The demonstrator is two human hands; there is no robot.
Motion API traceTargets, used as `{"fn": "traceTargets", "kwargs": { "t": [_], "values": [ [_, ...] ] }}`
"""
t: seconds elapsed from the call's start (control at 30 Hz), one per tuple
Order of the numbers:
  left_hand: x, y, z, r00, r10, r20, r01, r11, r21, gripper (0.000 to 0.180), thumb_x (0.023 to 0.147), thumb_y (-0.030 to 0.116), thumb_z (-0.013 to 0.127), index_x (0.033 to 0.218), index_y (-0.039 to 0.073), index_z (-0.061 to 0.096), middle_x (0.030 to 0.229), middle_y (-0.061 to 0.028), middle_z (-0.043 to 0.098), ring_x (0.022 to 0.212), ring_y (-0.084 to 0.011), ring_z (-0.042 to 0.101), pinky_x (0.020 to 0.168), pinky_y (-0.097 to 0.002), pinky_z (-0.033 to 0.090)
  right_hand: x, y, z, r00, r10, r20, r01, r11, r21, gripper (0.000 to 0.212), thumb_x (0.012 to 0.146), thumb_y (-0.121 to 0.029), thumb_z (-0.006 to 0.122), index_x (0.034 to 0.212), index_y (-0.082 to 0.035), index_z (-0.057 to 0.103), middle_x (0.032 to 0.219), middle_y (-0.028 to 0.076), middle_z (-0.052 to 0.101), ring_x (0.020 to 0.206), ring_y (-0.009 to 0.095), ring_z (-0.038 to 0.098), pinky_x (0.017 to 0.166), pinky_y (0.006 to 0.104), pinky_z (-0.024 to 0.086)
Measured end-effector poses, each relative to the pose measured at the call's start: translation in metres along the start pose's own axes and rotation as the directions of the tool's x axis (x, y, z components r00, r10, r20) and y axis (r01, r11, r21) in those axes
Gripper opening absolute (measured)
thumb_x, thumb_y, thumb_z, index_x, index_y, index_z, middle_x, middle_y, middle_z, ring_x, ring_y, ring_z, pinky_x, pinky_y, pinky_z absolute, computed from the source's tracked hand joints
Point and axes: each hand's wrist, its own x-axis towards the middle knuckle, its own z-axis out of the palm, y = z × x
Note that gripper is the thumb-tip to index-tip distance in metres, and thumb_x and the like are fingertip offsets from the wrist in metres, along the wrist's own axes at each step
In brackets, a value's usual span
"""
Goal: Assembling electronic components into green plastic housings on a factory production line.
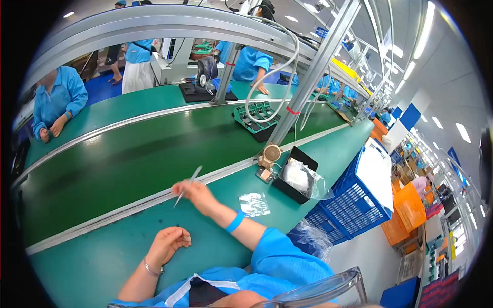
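My right hand [196, 196] is raised over the near edge of the conveyor, its fingers pinched round a pair of thin silver tweezers [196, 173]. The tweezers stick out above and below the fingers. Low on the green bench [118, 251] lies my left hand [167, 242], its fingers curled in and nothing visible in them. To the right of my right hand, a clear sheet [253, 204] of small pieces lies flat on the bench.
Beyond the metal rail runs a green conveyor belt [128, 154] carrying a fixture with circuit boards [259, 114]. A black bin [295, 177] with plastic bags and a small fan [269, 154] stand at right. Blue crates [354, 200] sit beside the bench; a slanted post rises ahead. Co-workers sit opposite.
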Motion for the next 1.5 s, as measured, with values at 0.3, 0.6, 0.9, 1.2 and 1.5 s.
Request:
{"fn": "traceTargets", "kwargs": {
  "t": [0.3,0.6,0.9,1.2,1.5],
  "values": [
    [0.009,-0.012,0.019,1.0,0.017,0.004,-0.017,0.999,-0.05,0.025,0.103,0.019,0.053,0.103,-0.003,0.066,0.096,-0.0123,0.069,0.089,-0.0216,0.067,0.081,-0.034,0.054,0.061,-0.077,-0.181,0.765,-0.086,-0.638,0.16,0.985,0.059,0.024,0.102,-0.017,0.053,0.115,0.004,0.055,0.08,0.003,0.049,0.06,0.01,0.044,0.049,0.0235,0.035],
    [0.005,-0.014,0.019,0.999,-0.013,0.031,0.016,0.994,-0.111,0.027,0.103,0.02,0.053,0.105,-0.004,0.067,0.097,-0.0129,0.069,0.09,-0.0227,0.067,0.084,-0.0352,0.054,0.087,-0.034,-0.335,0.481,-0.077,-0.873,0.323,0.942,0.094,0.027,0.097,-0.001,0.041,0.123,-0.007,0.046,0.106,0.017,0.056,0.077,0.038,0.067,0.064,0.0476,0.061],
    [-0.005,-0.012,0.012,0.999,-0.037,0.003,0.037,0.989,-0.142,0.027,0.104,0.018,0.05,0.107,-0.004,0.066,0.1,-0.0128,0.069,0.092,-0.0222,0.066,0.085,-0.0346,0.054,0.124,-0.045,-0.272,0.248,-0.114,-0.962,0.347,0.938,-0.022,0.031,0.103,-0.009,0.036,0.133,-0.002,0.038,0.108,0.018,0.056,0.083,0.033,0.066,0.064,0.039,0.058],
    [-0.001,-0.011,0.014,0.998,-0.055,0.002,0.054,0.985,-0.166,0.027,0.104,0.017,0.049,0.107,-0.004,0.066,0.1,-0.013,0.068,0.092,-0.0217,0.066,0.085,-0.0345,0.053,0.117,-0.073,-0.267,0.155,0.059,-0.986,0.324,0.94,0.107,0.028,0.089,0.006,0.037,0.114,0.012,0.049,0.098,0.021,0.06,0.068,0.025,0.065,0.05,0.03,0.053],
    [-0.002,-0.009,0.015,0.997,-0.071,0.003,0.071,0.979,-0.189,0.027,0.105,0.018,0.05,0.107,-0.004,0.066,0.101,-0.0133,0.068,0.092,-0.0221,0.066,0.086,-0.035,0.053,0.115,-0.069,-0.287,0.405,0.067,-0.912,-0.029,0.998,0.06,0.024,0.095,-0.02,0.062,0.085,0.001,0.055,0.067,0.008,0.057,0.045,0.012,0.044,0.037,0.0261,0.026]
  ]
}}
